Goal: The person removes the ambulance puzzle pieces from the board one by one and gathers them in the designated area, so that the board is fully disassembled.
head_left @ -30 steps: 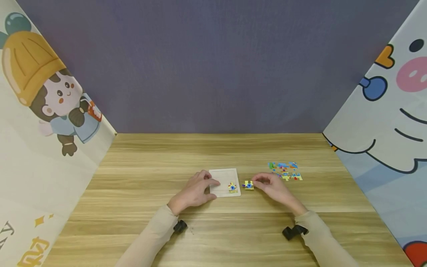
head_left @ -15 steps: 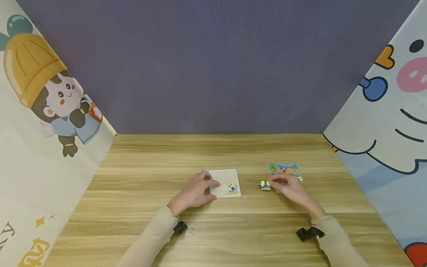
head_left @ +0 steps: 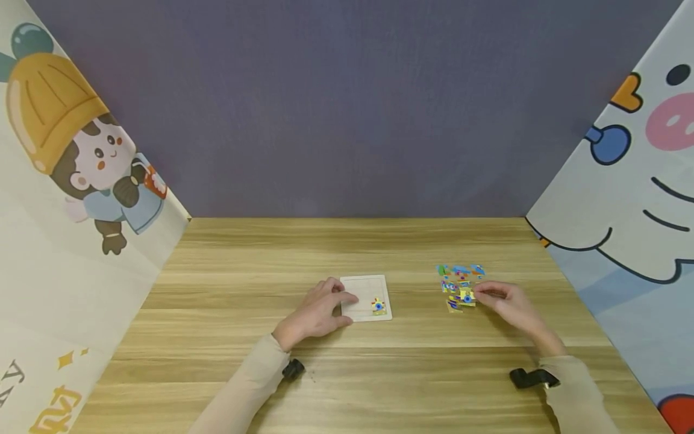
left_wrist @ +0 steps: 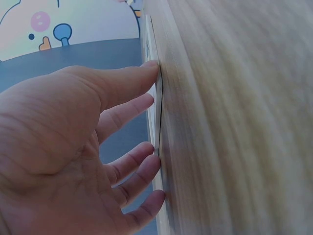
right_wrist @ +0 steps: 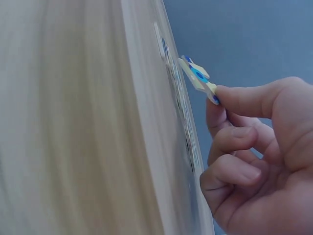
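Observation:
My left hand point(head_left: 317, 308) rests at the left side of a shallow white puzzle tray point(head_left: 355, 278). In the left wrist view its spread thumb point(left_wrist: 127, 83) and fingertips touch the tray's edge. One yellow puzzle piece with a blue round figure point(head_left: 378, 306) lies in the tray's near right corner. Thumb and forefinger of my right hand point(head_left: 509, 306) pinch another yellow puzzle piece point(right_wrist: 198, 74), marked with a blue ring. The right wrist view shows this piece tilted above the table, over the group of loose puzzle pieces point(head_left: 459, 269); the other right fingers curl inward.
Several loose pieces lie on the wooden table point(head_left: 260, 259) right of the tray, including a dark-patterned piece point(head_left: 454, 305) at the near side. A dark wall panel point(head_left: 347, 120) rises behind the table, with cartoon panels at both sides.
My right hand has moved rightward, away from the tray, carrying the pinched puzzle piece to the loose pieces. The left hand and the tray have stayed in place.

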The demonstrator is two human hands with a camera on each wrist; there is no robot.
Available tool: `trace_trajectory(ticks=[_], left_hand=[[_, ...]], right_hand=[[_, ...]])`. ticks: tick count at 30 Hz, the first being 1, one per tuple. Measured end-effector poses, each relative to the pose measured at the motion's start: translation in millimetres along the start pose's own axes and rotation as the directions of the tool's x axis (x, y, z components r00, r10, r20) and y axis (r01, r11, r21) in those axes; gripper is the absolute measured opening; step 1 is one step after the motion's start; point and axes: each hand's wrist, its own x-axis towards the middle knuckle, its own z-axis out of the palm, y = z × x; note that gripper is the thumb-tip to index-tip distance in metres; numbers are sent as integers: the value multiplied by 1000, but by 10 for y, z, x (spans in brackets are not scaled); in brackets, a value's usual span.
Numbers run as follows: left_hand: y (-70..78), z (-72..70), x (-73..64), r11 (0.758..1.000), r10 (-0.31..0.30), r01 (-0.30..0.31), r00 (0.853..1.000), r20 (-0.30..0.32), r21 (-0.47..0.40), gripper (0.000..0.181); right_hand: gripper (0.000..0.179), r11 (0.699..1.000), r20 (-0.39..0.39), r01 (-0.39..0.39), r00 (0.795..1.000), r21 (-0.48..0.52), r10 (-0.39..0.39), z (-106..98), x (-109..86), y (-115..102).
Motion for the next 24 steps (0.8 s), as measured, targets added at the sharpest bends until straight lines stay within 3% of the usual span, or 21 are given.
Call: trace_trajectory(ticks=[8, 24], left_hand=[[-7, 5, 2, 1000, 0, 0, 1000, 1, 2, 43], [-1, 3, -1, 1000, -6, 6, 1000, 8, 1, 43]], right_hand=[[40, 995, 23, -46, 999, -87, 48, -85, -13, 121], [29, 989, 5, -35, 999, -146, 36, -51, -16, 135]])
